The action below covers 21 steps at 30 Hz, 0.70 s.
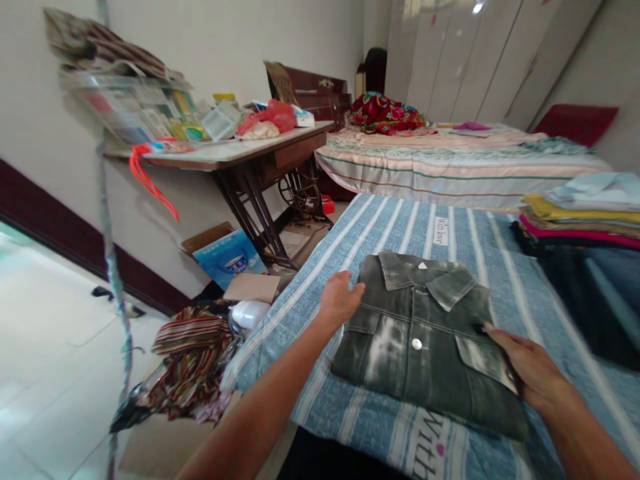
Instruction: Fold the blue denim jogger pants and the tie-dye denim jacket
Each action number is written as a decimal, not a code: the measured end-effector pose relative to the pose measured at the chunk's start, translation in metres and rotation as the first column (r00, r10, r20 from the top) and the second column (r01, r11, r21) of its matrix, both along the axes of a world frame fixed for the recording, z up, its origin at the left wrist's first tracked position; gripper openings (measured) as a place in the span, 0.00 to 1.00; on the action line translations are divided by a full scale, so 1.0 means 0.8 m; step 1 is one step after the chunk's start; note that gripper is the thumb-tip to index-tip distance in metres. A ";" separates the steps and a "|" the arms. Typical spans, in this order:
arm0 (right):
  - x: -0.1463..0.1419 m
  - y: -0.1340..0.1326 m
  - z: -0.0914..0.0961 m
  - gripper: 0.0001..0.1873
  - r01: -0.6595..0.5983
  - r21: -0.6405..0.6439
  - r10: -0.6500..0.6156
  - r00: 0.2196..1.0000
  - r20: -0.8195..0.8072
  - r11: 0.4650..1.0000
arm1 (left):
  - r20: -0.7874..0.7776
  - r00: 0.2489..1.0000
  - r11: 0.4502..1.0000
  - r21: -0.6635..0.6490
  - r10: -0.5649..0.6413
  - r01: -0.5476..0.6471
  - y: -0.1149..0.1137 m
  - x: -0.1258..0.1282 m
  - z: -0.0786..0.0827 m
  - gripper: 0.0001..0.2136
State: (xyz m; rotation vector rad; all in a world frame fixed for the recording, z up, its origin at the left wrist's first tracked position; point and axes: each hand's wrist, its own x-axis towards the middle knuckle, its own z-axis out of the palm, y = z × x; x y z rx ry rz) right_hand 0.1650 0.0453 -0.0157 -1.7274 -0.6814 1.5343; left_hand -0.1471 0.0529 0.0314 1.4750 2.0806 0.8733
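A folded dark green denim jacket (pixel 430 333) with faded patches, a collar and a silvery button lies front side up on a blue-and-white striped bed cover (pixel 360 230). My left hand (pixel 343 298) is beside the jacket's left edge, fingers apart and holding nothing. At the opposite side, my right hand (pixel 533 363) grips the jacket's right edge near the pocket flap; some of its fingers are hidden.
Folded clothes (pixel 585 223) are stacked on the bed's right. A sewing-machine table (pixel 225 155) with a plastic box (pixel 135 110) stands at left. Striped fabric (pixel 195 360) and a blue carton (pixel 230 257) lie below. Another bed (pixel 450 167) is behind.
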 end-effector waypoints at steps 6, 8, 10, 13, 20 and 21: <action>0.000 -0.001 0.005 0.08 -0.020 0.032 0.026 0.977 -0.212 0.999 | 0.319 0.941 0.968 -0.251 0.111 -0.029 -0.007 -0.041 -0.007 0.16; 0.002 0.003 0.002 0.08 -0.033 0.019 0.036 0.967 -0.252 0.999 | 0.414 0.904 0.956 -0.294 0.111 0.017 -0.004 -0.041 -0.004 0.16; 0.004 0.007 -0.001 0.08 -0.053 0.007 0.053 0.956 -0.290 0.999 | 0.481 0.869 0.946 -0.319 0.113 0.054 0.000 -0.038 0.000 0.16; 0.005 0.011 -0.005 0.09 -0.100 0.006 0.096 0.945 -0.312 0.995 | 0.528 0.839 0.936 -0.345 0.131 0.071 0.008 -0.033 0.004 0.16; -0.002 0.018 -0.005 0.08 -0.091 0.100 0.115 0.953 -0.279 0.991 | 0.519 0.847 0.924 -0.368 0.115 0.100 0.026 -0.023 0.003 0.16; -0.004 0.018 -0.005 0.08 -0.079 0.116 0.109 0.953 -0.283 0.990 | 0.511 0.852 0.926 -0.364 0.111 0.098 0.028 -0.021 0.003 0.16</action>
